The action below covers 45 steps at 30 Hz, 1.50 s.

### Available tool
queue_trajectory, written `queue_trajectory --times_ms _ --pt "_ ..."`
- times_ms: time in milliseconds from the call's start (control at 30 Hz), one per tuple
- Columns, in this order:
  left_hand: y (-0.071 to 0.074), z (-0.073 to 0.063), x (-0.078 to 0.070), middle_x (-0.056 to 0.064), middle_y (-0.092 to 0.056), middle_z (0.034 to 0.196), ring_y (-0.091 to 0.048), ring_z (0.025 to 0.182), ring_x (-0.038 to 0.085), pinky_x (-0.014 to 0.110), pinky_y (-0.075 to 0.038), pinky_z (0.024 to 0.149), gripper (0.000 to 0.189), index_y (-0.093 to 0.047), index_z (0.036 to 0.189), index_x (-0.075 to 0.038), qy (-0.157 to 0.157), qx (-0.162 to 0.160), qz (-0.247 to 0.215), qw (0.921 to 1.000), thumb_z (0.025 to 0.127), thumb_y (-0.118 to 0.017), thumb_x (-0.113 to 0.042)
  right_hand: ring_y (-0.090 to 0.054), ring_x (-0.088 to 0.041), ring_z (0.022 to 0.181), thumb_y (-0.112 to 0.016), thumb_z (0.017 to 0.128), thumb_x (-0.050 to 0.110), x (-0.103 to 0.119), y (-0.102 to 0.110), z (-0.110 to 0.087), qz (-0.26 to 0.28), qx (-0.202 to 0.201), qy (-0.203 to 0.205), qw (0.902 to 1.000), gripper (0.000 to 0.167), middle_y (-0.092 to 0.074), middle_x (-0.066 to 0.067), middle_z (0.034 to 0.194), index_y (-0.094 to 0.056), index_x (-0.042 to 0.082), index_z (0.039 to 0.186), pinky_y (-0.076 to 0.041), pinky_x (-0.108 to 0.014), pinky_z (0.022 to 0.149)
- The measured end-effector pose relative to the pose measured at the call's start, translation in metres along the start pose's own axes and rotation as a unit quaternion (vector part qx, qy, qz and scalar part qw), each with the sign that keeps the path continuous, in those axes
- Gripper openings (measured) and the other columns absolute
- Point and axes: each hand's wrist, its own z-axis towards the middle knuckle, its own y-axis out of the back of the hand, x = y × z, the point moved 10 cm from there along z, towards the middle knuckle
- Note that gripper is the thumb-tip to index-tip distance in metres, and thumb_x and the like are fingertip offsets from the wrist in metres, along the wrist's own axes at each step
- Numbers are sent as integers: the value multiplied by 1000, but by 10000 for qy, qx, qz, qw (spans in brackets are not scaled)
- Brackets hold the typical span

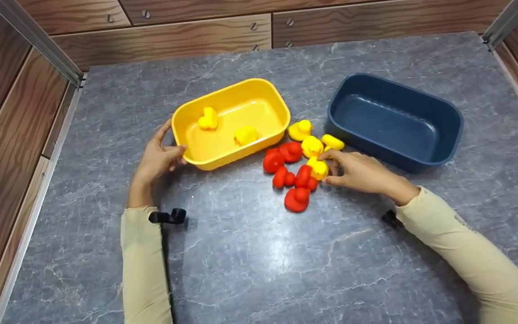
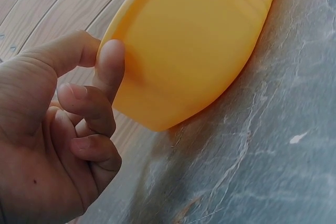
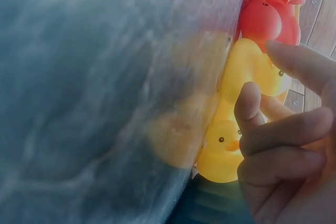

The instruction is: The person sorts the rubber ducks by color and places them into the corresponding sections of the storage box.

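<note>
My left hand [image 1: 158, 155] grips the end of a yellow plastic bin [image 1: 230, 159], its thumb and forefinger at the rim. The left wrist view shows that thumb against the outer wall of the bin [image 2: 194, 51], other fingers curled below. Two yellow rubber ducks [image 1: 208, 119] lie inside. Between the bins, my right hand [image 1: 360, 172] has thumb and fingers around a yellow rubber duck [image 1: 319, 170] on the table. In the right wrist view this duck [image 3: 239, 72] sits between thumb and fingertips, beside a red duck [image 3: 260, 19].
A dark blue bin [image 1: 389, 154] with nothing in it stands to the right. Several red rubber ducks [image 1: 296, 200] cluster at the middle of the grey marbled table [image 1: 241, 252], next to more yellow ducks [image 1: 301, 130]. Wood-patterned panels [image 1: 196, 36] border the table's back and sides.
</note>
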Motion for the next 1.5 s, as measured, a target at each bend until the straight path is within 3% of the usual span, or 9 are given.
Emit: queue_trajectory --times_ms 867,1267,1500 --pt "0 -1 -1 -7 -63 53 -51 41 7 17 -36 40 82 -13 155 -12 44 -39 -104 9999 88 -58 1 -50 -10 62 -70 86 26 4 4 0 -122 -107 80 9998 41 -58 2 73 -58 11 122 -40 -26 59" --pt "-1 -1 -1 -8 -63 53 -48 40 6 17 -37 41 82 -14 155 -15 107 -40 104 9999 89 -59 -3 -50 -12 64 -69 88 23 -6 24 -23 492 -312 -1 9983 38 -60 -1 82 -56 10 121 -40 -23 58" --pt "0 -1 -1 -8 -63 54 -50 42 7 17 -38 42 83 -12 155 -14 91 -15 170 9998 88 -59 -3 -46 -6 57 -69 88 26 -3 34 -32 684 -418 35 9968 40 -59 -1 83 -56 10 122 -39 -21 55"
